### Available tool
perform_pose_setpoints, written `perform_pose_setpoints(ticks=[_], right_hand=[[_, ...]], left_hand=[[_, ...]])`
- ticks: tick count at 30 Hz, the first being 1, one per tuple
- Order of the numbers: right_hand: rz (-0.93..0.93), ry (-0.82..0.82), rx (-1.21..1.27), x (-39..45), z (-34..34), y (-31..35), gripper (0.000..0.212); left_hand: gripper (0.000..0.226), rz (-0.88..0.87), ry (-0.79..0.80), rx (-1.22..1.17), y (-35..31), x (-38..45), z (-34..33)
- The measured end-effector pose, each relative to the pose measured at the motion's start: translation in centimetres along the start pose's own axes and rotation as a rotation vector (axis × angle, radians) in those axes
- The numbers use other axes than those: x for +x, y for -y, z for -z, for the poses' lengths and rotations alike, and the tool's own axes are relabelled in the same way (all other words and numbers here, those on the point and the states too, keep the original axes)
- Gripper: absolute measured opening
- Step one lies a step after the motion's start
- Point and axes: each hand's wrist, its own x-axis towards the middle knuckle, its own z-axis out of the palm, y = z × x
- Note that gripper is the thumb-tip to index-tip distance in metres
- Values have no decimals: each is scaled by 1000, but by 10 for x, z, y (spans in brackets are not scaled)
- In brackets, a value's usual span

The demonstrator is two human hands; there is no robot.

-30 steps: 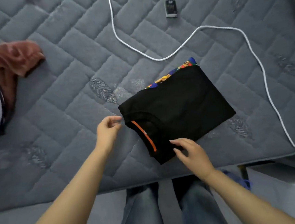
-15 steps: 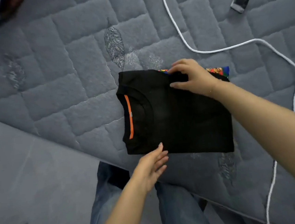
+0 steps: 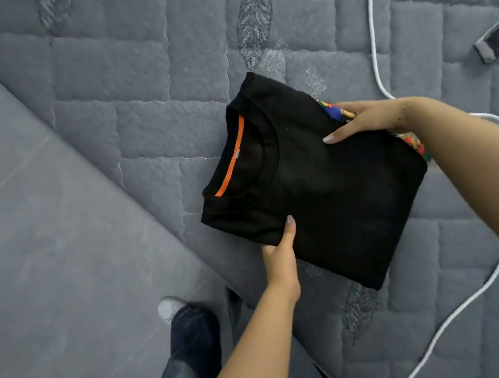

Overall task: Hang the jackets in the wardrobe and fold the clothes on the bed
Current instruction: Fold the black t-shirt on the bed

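Observation:
A folded black T-shirt (image 3: 326, 188) with an orange strip inside its collar sits on top of a colourful folded garment (image 3: 411, 141), of which only an edge shows, over the grey quilted bed (image 3: 134, 129). My left hand (image 3: 280, 257) grips the shirt's near edge, thumb on top and fingers underneath. At the stack's far edge my right hand (image 3: 366, 120) holds on, thumb pressed on the black cloth and fingers tucked under the colourful garment. The stack looks slightly lifted off the bed.
A white cable (image 3: 375, 42) loops across the bed to the right of the stack. A small dark device (image 3: 496, 40) lies at the far right. The bed's edge runs diagonally at left, with grey floor (image 3: 38, 267) and my legs below.
Both hands have gone from touching the shirt's edges to gripping the stack from two sides. The view has shifted closer, and the pile of clothes at left is out of view.

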Motion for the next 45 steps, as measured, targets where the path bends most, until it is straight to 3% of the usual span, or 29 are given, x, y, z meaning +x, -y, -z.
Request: perform_pose_setpoints(ticks=[5, 9, 16, 24, 30, 37, 41, 45], right_hand=[[48, 117, 147, -41, -35, 13, 41], [199, 85, 290, -88, -99, 47, 61], [545, 144, 238, -218, -262, 207, 51], [864, 372, -119, -395, -507, 413, 41], [1055, 572, -413, -485, -695, 532, 67], [1165, 988, -602, -567, -904, 632, 43], [1236, 1123, -656, -615, -992, 700, 37], [1291, 1208, -691, -669, -1064, 785, 27]], left_hand=[[50, -232, -31, -71, -31, -32, 44], [57, -405, -10, -114, -79, -87, 112], [66, -677, 63, -173, -161, -259, 291], [70, -854, -179, -392, -174, -497, 524], [63, -1133, -462, -704, -140, -630, 657], [64, -1308, -752, -896, -119, -760, 782], [44, -1424, -897, -895, -142, -831, 839], [54, -1436, -1023, -890, -190, -905, 896]])
